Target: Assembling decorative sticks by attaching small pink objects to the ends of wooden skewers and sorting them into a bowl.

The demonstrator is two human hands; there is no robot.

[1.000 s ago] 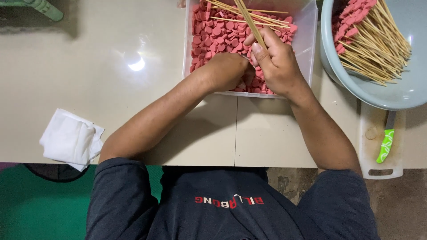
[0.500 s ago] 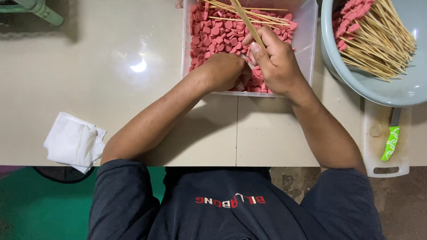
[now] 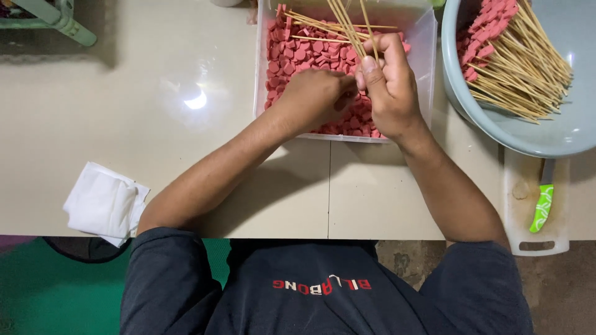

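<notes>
Bare pale tabletop [image 3: 124, 93] lies open leftward; the grey plastic basin [image 3: 546, 139] of loaded wooden skewers [image 3: 521, 68] crowds the clear rectangular tub's [image 3: 427, 74] right side.

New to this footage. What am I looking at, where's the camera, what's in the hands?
No machine here: a person works with bare hands, filmed by a camera on their head looking straight down. The right hand grips a few bamboo skewers over a clear tub of pink round slices. The left hand is in the tub, fingertips meeting the right hand. On the pale table: a grey basin of loaded skewers, a folded white cloth, and a green-handled knife on a white board.
</notes>
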